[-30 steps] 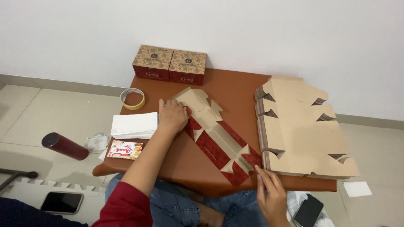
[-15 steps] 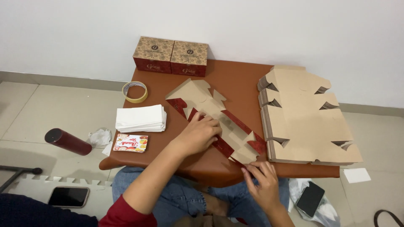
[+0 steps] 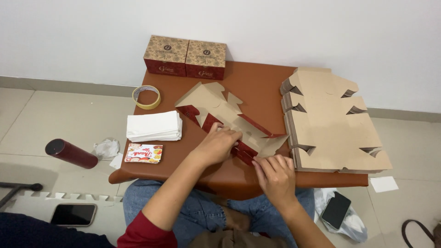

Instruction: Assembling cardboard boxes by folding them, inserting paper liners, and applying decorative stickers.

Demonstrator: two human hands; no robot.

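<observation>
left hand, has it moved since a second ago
Yes. The left hand has come back toward the person, from the cardboard's far end near the tape roll to its near end.

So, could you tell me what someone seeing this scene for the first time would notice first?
Probably the two hands at the near edge of the brown table: the left hand and right hand press on a flat cardboard box blank, tan with red panels. Right of it lies a tall stack of flat box blanks. Two folded boxes stand at the far edge by the wall.
</observation>
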